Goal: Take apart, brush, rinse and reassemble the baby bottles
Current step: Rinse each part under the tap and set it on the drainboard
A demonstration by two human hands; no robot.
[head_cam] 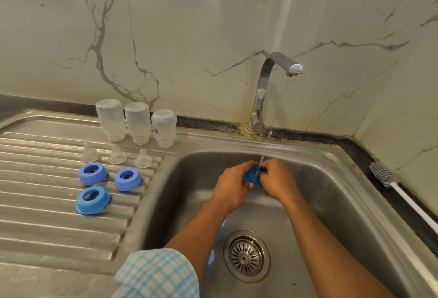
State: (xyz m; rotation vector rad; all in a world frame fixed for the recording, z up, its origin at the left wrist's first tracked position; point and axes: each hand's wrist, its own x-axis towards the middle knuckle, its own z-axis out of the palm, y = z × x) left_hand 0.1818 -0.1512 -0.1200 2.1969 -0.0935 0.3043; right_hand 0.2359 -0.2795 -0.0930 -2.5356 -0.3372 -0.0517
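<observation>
Both my hands are in the sink basin (pixel 331 203) under a thin stream of water from the tap (pixel 275 70). My left hand (pixel 233 185) and my right hand (pixel 278 180) together grip a blue bottle cap (pixel 252 175). On the draining board stand three clear bottles upside down (pixel 111 120), (pixel 138 123), (pixel 164 128). In front of them lie three clear teats (pixel 90 153), (pixel 116 154), (pixel 143 159) and three blue collar rings (pixel 93 174), (pixel 128 179), (pixel 93 200). Two more blue caps (pixel 221 231), (pixel 210 262) lie in the basin, mostly hidden by my left forearm.
A grey bottle brush with a white handle (pixel 388 178) lies on the dark counter right of the sink. The drain strainer (pixel 246 256) sits in the basin floor. A marble wall stands close behind the tap. The ridged draining board (pixel 47 226) fills the left.
</observation>
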